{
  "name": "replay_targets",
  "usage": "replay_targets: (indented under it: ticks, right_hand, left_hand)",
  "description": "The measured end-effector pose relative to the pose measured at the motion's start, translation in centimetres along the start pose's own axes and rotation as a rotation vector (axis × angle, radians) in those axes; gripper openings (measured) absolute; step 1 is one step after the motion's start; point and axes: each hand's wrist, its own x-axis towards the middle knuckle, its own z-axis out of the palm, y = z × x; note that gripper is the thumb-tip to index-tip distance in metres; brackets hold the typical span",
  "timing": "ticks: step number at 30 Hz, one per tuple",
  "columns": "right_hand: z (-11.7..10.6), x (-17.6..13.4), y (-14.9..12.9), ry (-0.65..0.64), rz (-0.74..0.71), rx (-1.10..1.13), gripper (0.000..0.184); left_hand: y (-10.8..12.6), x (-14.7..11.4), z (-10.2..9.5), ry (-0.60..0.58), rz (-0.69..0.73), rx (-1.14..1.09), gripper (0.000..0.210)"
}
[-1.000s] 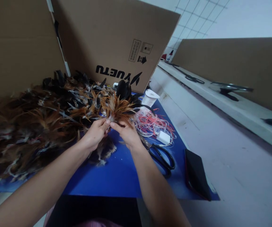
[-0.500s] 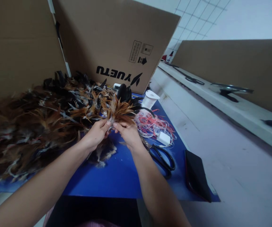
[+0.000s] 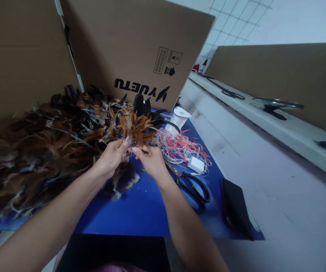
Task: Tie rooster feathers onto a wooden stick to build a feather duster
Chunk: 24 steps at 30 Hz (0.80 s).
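Note:
Over the blue tabletop (image 3: 123, 219), both hands meet at the base of a bunch of brown and black feathers (image 3: 137, 122). My left hand (image 3: 114, 155) is closed, its thumb and fingers pinching the pale quill end. Beside it, my right hand (image 3: 149, 158) is closed too, thumb and forefinger at the same base. Whether a thread runs between the fingertips I cannot tell. A large heap of similar feathers (image 3: 38, 158) covers the table to the left. Black-handled scissors (image 3: 191, 187) lie right of my right wrist.
A tangle of red and white strings (image 3: 179, 147) lies to the right, with a white adapter (image 3: 196, 164) and a white spool (image 3: 178, 118). A black phone (image 3: 236, 207) rests near the right edge. Cardboard panels (image 3: 134, 41) stand behind; a ledge (image 3: 250, 100) runs along the right wall.
Both hands and the feather bunch have shifted slightly left, and the bunch has turned a little. The hands stay closed at its base; the things on the table look unmoved.

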Motion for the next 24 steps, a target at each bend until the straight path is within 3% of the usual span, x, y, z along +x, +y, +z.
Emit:
replay_targets:
  ticks: [4,7,11,15,24]
  right_hand:
    - [-0.5,-1.7,-2.1,-0.272,-0.048,-0.190,0.015]
    - [0.4,-2.7,-2.9,-0.415,-0.070,-0.234,0.021]
    - [2.6,-3.1,-2.7,-0.374,-0.016,-0.276,0.036]
    - [3.4,-2.8,-2.0,-0.400,-0.042,-0.230,0.015]
    - [-0.2,-1.5,-0.7,-0.356,-0.038,-0.399,0.013]
  left_hand:
    - [1.1,0.4,-1.1,0.073,0.016,-0.070,0.028]
    - [1.5,0.6,-1.6,0.076,0.035,-0.111,0.023]
    - [1.5,0.6,-1.8,0.064,0.056,-0.134,0.020]
    - [1.6,0.7,-1.8,0.063,0.074,-0.157,0.019]
    - [2.8,1.0,-2.9,0.152,0.127,-0.219,0.016]
